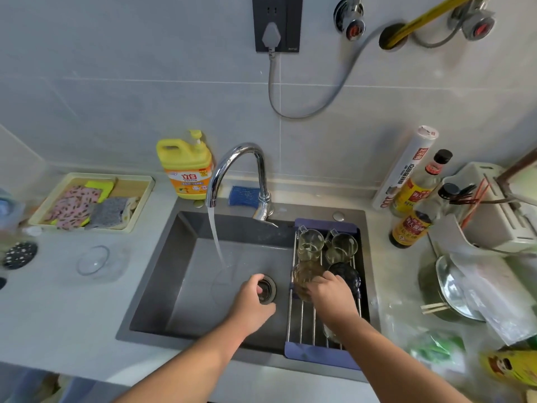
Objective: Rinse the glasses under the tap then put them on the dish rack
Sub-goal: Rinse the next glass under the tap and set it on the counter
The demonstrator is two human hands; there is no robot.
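Note:
The tap (241, 167) runs a stream of water into the grey sink (186, 257). A roll-up dish rack (302, 324) with purple ends spans the sink's right side. Two clear glasses (309, 245) (343, 247) lie on its far end, with a dark glass item (347, 274) just in front of them. My right hand (331, 295) grips a yellowish glass (305, 279) on the rack's left edge. Another glass (331, 334) shows partly under my right forearm. My left hand (251, 301) hovers over the drain (267, 289), fingers loosely curled and holding nothing.
A clear glass bowl (93, 261) sits on the left counter near a tray of sponges and cloths (87, 202). The yellow detergent jug (186, 167) stands behind the sink. Sauce bottles (412, 219), a pot with chopsticks (441, 289) and plastic bags crowd the right counter.

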